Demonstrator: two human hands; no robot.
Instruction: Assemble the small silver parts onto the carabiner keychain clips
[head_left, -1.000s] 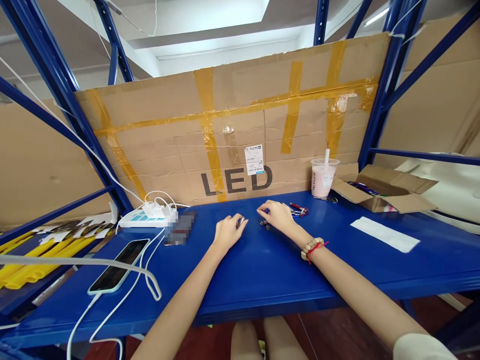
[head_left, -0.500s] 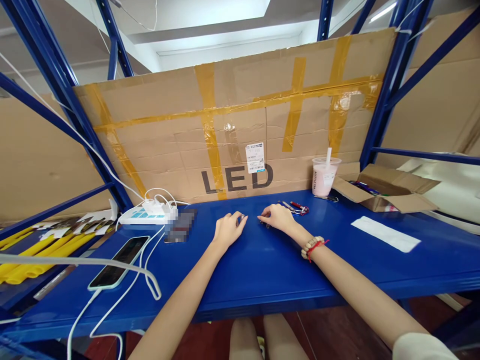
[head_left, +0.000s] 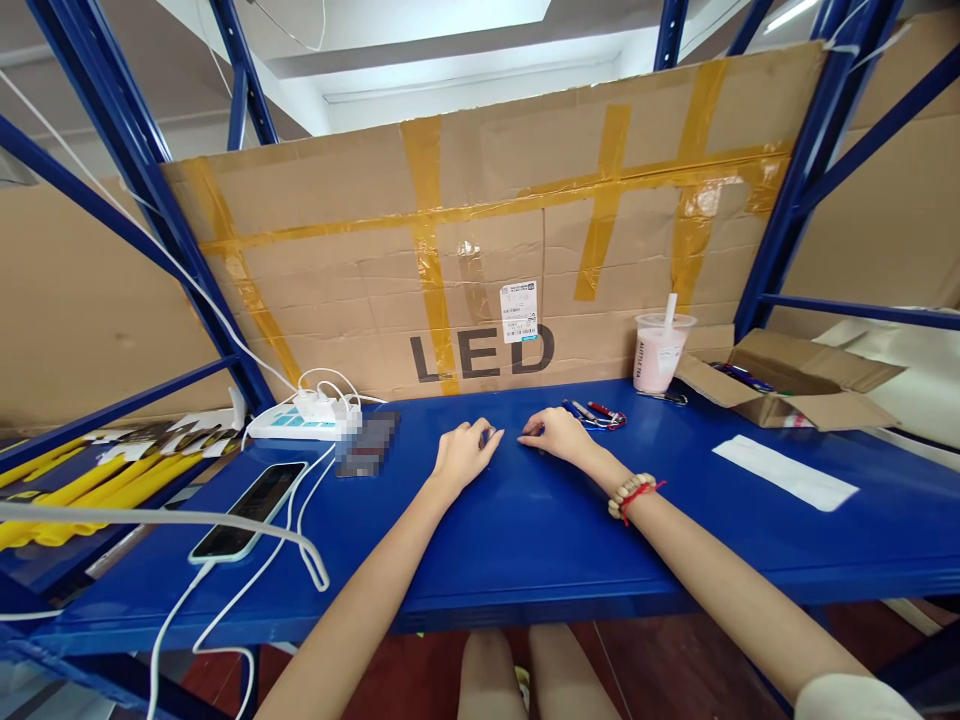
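Cardboard [head_left: 360, 330] stands behind the blue bench [head_left: 510, 545], where left hand [head_left: 461, 453] and right hand [head_left: 556, 437] face each other, fingers curled; whether they pinch anything, I cannot tell. Slim trinkets [head_left: 603, 409] lie just far-right of the nearer right hand, slanting far-left to near-right.
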